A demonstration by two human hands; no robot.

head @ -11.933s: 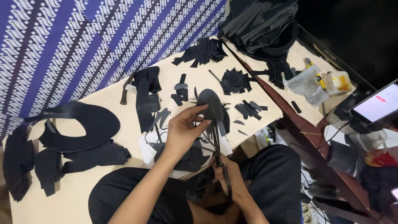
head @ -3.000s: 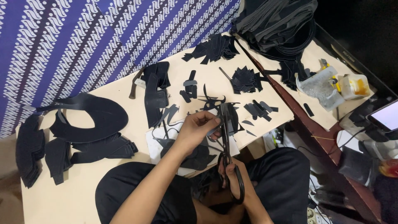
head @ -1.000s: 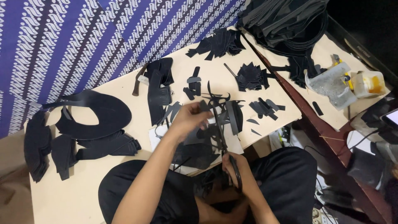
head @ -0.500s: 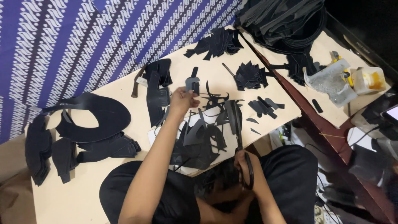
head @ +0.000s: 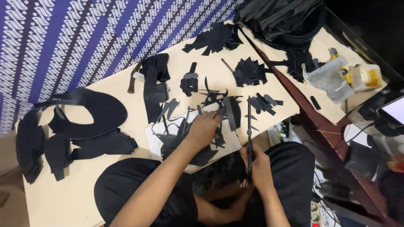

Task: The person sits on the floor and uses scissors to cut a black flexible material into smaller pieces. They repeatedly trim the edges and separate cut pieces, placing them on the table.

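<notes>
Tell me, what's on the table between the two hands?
Between the left hand and the scissors in the right hand lie black scraps on the board, head view.

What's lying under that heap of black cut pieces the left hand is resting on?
A white sheet shows beneath the black scrap heap, lying on the pale board. The left hand and the pieces cover the sheet's middle, so anything else there is hidden.

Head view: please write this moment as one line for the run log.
left hand: on black cut pieces | right hand: holds scissors, blades shut, pointing away | surface: pale board
</notes>
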